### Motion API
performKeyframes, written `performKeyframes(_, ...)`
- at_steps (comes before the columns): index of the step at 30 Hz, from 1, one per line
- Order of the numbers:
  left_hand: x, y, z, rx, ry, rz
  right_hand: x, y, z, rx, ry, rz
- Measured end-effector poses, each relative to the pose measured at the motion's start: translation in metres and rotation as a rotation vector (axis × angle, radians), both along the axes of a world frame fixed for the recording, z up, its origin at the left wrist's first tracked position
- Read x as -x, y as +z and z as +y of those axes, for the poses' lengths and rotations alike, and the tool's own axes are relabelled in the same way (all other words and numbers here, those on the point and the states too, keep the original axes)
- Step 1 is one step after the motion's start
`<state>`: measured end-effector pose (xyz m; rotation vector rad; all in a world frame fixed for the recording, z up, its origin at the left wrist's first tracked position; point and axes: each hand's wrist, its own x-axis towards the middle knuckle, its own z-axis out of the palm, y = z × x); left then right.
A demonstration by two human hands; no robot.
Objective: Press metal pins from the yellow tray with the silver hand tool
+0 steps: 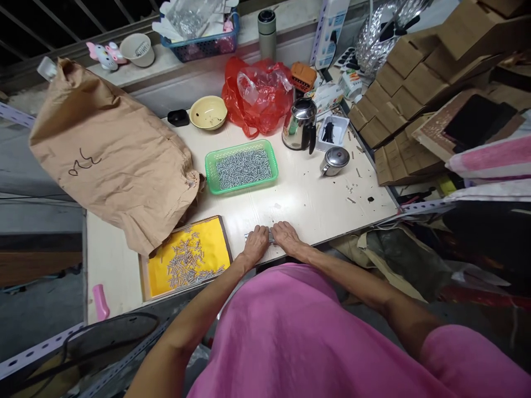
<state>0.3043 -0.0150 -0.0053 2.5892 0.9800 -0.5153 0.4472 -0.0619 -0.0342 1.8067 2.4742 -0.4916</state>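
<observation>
At the table's front edge my left hand (256, 242) and my right hand (286, 237) sit side by side, fingers curled down and closed over a small grey metal bar (271, 235). Only short bits of the bar show between and beside the hands; the rest is covered. To the left lies a shallow tray with a yellow bottom (219, 235), scattered with small metal pins (186, 260). Beyond my hands stands a green plastic basket (211, 176), filled with many short silvery metal pins (244, 168).
A large brown paper sack (120, 160) leans over the tray's back left. Behind the basket are a yellow bowl (208, 113), a red plastic bag (257, 99), a steel kettle (299, 124) and a lidded steel cup (334, 161). Cardboard boxes (415, 83) are stacked right; a pink handle-like piece (100, 302) lies front left.
</observation>
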Motion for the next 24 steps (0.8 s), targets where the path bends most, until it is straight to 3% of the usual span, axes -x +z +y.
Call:
performKeyframes(13,-0.005,-0.005,0.004,0.073,-0.017,0.041,-0.003,-0.005,0.0,0.105,0.013,0.039)
performKeyframes(17,-0.005,-0.005,0.003,0.053,0.02,0.002,-0.004,0.0,0.003,0.097,-0.003,0.007)
performKeyframes(24,0.017,-0.011,-0.023,-0.075,0.076,-0.17,-0.014,0.012,0.006,0.065,-0.044,0.028)
